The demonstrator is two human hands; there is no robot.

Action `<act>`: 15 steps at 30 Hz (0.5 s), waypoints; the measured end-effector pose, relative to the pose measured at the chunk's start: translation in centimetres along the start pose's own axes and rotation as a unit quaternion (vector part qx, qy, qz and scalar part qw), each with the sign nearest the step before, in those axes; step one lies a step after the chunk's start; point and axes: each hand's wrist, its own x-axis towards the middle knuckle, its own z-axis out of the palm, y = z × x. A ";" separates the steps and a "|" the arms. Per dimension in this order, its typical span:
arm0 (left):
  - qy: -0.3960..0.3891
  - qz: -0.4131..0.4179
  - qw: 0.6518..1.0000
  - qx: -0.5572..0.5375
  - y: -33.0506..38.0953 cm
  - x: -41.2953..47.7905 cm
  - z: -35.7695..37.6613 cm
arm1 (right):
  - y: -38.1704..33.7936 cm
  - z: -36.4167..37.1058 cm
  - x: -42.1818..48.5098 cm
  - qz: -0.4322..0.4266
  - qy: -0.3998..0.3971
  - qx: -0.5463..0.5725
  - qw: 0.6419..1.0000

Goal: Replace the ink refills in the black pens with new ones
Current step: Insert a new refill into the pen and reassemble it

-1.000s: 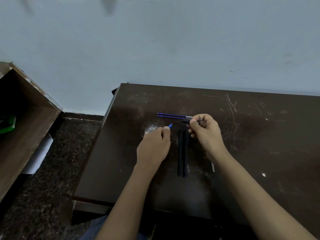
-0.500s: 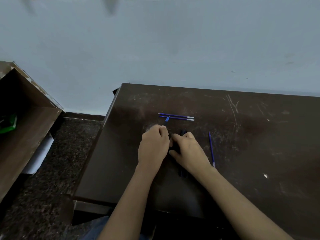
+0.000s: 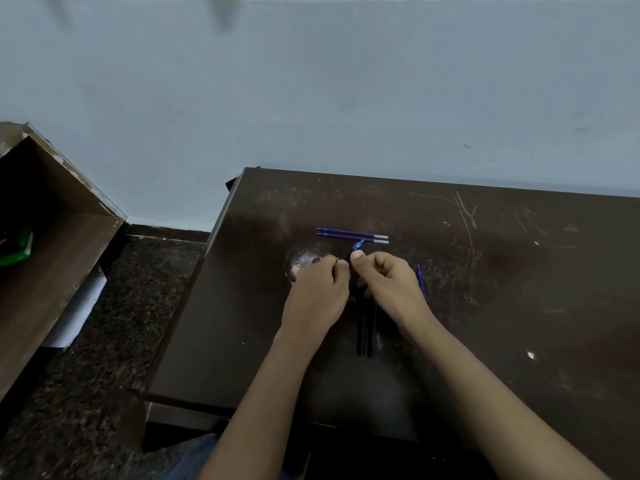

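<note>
A dark, scratched tabletop (image 3: 502, 289) fills the lower right of the frame. Its left edge runs on a slant from the top corner near the frame's middle down to the lower left, and its far edge lies along the pale blue wall (image 3: 311, 98).

Both hands meet near the middle of the frame. The left hand (image 3: 317, 292) has its fingers (image 3: 341, 264) curled in, and the right hand (image 3: 391, 285) is curled the same way, its thumb almost touching the left fingertips. They seem to pinch the upper end of one of the black pens (image 3: 365, 327); dark pen on dark wood makes the grip hard to read. The pens lie side by side, running down the frame between the wrists.

Just above the hands two blue refills (image 3: 351, 235) lie together, crosswise to the pens. A small blue piece (image 3: 358, 244) sits just under them, right above the right thumb. A third refill (image 3: 420, 278) shows beside the right hand, partly hidden by it.

Left of the left hand is a whitish scuff (image 3: 301, 263), well in from the slanted edge. Bare wood stretches to the right and upward of the hands.

Beyond the left edge is speckled dark floor (image 3: 121, 341), then an open wooden box (image 3: 69, 254) with something green (image 3: 17, 244) inside and a white sheet (image 3: 81, 306) beneath it.
</note>
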 end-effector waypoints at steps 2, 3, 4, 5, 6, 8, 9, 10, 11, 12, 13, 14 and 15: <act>-0.017 0.037 0.999 0.008 0.0 -0.1 0.1 | 0.2 0.1 0.0 0.005 -0.016 -0.009 1.000; -0.024 0.053 0.998 0.013 -0.1 -0.1 0.2 | 0.3 0.1 0.0 0.007 -0.018 -0.011 1.000; -0.031 0.068 0.997 0.015 -0.2 -0.1 0.2 | 0.3 0.1 0.1 0.009 -0.015 -0.012 1.000; -0.039 0.080 0.996 0.014 -0.3 -0.1 0.3 | 0.2 0.0 0.2 0.011 -0.010 -0.012 1.000; -0.046 0.088 0.995 0.009 -0.4 0.0 0.4 | 0.1 -0.1 0.2 0.014 -0.007 -0.010 1.000; -0.056 0.096 0.994 -0.001 -0.6 0.0 0.5 | 0.0 -0.2 0.2 0.014 -0.007 -0.001 1.000; -0.058 0.098 0.993 -0.002 -0.7 0.0 0.6 | -0.1 -0.2 0.2 0.015 -0.008 0.006 1.000; -0.059 0.099 0.993 -0.001 -0.6 0.0 0.6 | -0.2 -0.3 0.2 0.015 -0.009 0.012 1.000; -0.061 0.097 0.993 0.003 -0.5 -0.1 0.6 | -0.2 -0.3 0.2 0.014 -0.013 0.019 1.000; -0.065 0.095 0.993 0.005 -0.4 -0.1 0.6 | -0.3 -0.3 0.2 0.011 -0.017 0.023 1.000; -0.069 0.091 0.993 0.004 -0.2 -0.1 0.7 | -0.4 -0.3 0.2 0.005 -0.020 0.024 0.999; -0.074 0.082 0.994 -0.002 -0.1 -0.1 0.7 | -0.4 -0.3 0.2 -0.003 -0.022 0.024 0.999; -0.079 0.070 0.994 -0.015 0.1 -0.1 0.7 | -0.4 -0.3 0.2 -0.012 -0.024 0.023 0.999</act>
